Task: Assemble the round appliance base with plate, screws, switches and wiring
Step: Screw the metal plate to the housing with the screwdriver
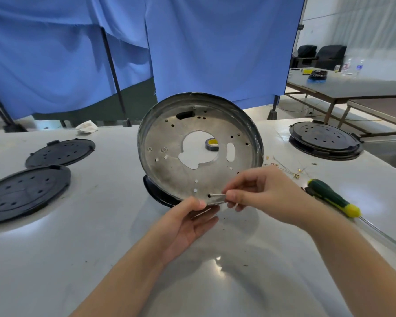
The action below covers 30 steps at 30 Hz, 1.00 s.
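A round metal plate (169, 143) with a raised rim, many small holes and a large central cut-out stands tilted up on the white table, facing me. My left hand (188, 223) holds its lower rim, thumb on the inner face and fingers behind. My right hand (258, 191) pinches a small silver screw (217, 195) whose tip sits at a dark hole near the plate's bottom edge. A black round base part (156, 193) lies behind and under the plate, mostly hidden.
Two black perforated round covers (60, 152) (25, 193) lie at left. A stack of black bases (325, 140) sits at right. A green and yellow screwdriver (332, 197), thin wires (288, 168) and a tape roll (212, 144) seen through the cut-out lie nearby.
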{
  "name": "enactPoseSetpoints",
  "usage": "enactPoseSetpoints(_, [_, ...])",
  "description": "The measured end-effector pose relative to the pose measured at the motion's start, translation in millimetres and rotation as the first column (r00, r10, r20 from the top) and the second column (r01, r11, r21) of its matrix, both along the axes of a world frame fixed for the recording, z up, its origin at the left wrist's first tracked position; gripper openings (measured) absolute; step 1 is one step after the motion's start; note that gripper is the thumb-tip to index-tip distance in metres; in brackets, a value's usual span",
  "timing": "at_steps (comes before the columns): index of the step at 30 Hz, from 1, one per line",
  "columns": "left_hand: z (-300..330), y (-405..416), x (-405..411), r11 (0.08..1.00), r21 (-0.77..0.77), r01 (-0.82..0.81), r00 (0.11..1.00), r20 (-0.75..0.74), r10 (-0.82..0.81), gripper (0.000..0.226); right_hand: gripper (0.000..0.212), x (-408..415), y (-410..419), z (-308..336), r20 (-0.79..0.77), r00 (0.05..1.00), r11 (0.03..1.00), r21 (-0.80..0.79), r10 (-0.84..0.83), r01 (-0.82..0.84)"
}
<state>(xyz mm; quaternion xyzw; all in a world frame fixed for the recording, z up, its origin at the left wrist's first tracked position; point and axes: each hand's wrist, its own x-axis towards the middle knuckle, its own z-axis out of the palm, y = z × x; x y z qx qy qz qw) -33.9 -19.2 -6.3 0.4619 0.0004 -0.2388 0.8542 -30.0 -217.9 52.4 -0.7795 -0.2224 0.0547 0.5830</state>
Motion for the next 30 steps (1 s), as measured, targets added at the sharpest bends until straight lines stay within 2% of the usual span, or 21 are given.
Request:
enactPoseSetpoints(4, [-4,-1,2,1.000,0.021,-0.011,1.000,-0.008,0.011,0.045,0.008,0,4,-5,0.045,0.997,0.991,-0.113,-0.069,0.073])
enactPoseSetpoints(8, [-6,-4,2,0.999,0.031,0.013,1.000,0.001,-0.013,0.045,0.009,1,10,-3,0.206,0.965,0.926,-0.307,-0.161,0.220])
enactPoseSetpoints(16, [-8,-7,0,1.000,0.015,0.025,0.999,-0.023,-0.025,0.052,0.007,-1,19,-8,0.339,0.929,0.800,-0.512,-0.148,0.314])
enactPoseSetpoints(22, [-9,-6,0,0.999,0.012,0.048,0.998,-0.029,-0.047,0.047,0.012,7,20,-1,0.264,0.950,0.775,-0.561,-0.164,0.290])
enactPoseSetpoints(25, [-9,-6,0,0.999,0.019,0.049,0.999,-0.001,-0.049,0.052,0.017,12,22,1,0.225,0.959,0.760,-0.589,-0.171,0.274])
enactPoseSetpoints(30, [-8,-5,1,0.999,0.034,0.037,0.999,0.010,-0.038,0.056,0.006,13,29,1,0.243,0.965,0.723,-0.649,-0.095,0.235])
